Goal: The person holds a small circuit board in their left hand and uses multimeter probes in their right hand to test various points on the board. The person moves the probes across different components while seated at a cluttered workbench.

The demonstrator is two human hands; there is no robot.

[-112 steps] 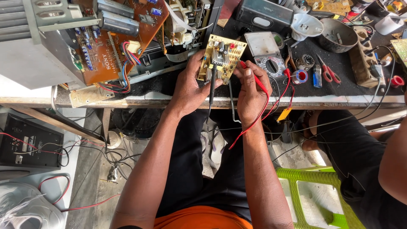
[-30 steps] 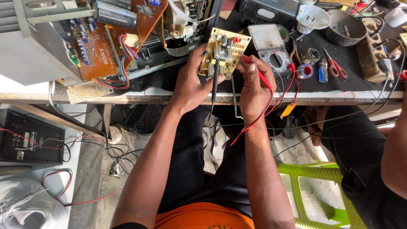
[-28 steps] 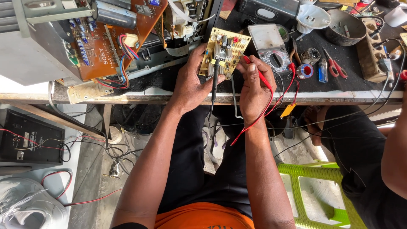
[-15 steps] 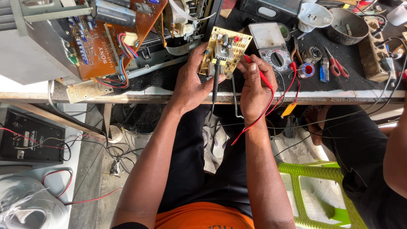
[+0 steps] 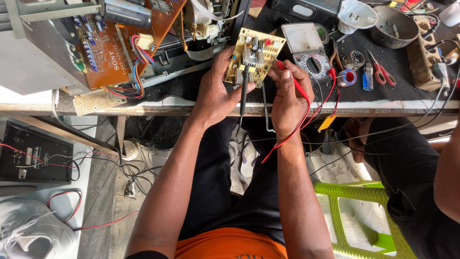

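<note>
We see a small yellowish circuit board at top center of the frame, rectangular, tilted, w/ silvery finned metal parts and tiny red and dark bits on its face. It's held above the dark bench top, just past the near edge.

Left hand grips the board's left edge, thumb curled up on the lower side, and also pinches a thin black probe that runs straight down from the board's lower edge. Right hand is closed around a red probe, fingertips pressed to the board's right edge; its red lead loops down off the bench edge.

Right of the board, touching distance: a grey meter w/ round dial, boxy plastic. Further right: a roll of tape, red-handled scissors, a dented metal bowl, a white plastic cup.

Upper left: a big brown circuit board w/ coloured wires, sitting in a grey metal chassis, crowding that side. Bench edge is a pale strip running across the frame; little free room on top, mostly in front of the meter.

Below bench: black speaker box at left, loose cables on the floor, green plastic stool lower right. Another person's arm at the right edge.
</note>
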